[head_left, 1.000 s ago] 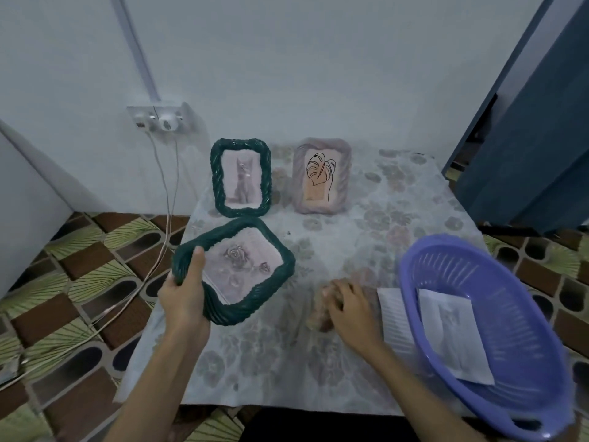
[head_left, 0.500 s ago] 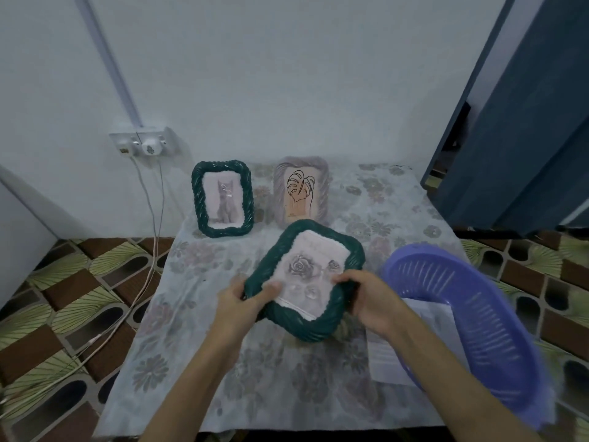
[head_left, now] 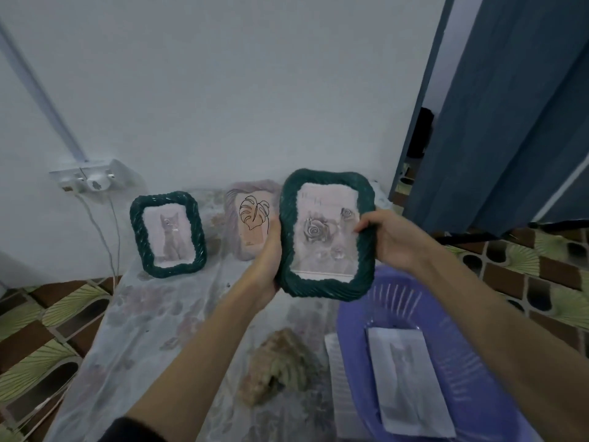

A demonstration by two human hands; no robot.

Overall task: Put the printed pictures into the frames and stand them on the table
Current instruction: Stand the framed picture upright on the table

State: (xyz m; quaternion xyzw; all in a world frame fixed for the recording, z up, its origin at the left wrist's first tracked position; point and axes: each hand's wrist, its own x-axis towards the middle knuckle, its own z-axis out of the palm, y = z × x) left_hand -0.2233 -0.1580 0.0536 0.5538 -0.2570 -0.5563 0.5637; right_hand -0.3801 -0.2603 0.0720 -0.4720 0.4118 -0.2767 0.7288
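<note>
We see a glossy, ribbed green frame (head_left: 328, 234), a smooth slotted plastic basket (head_left: 497, 406), matt paper prints (head_left: 404, 374), and a patterned cloth-covered table (head_left: 153, 339).

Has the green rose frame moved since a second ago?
Yes. The rose frame has gone up, back and to the right. It was low at the table's front left in the left hand; now both hands hold it upright beside the leaf frame.

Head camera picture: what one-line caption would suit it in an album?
Both hands hold up a green rose-picture frame above the table, two framed pictures standing behind.
</note>
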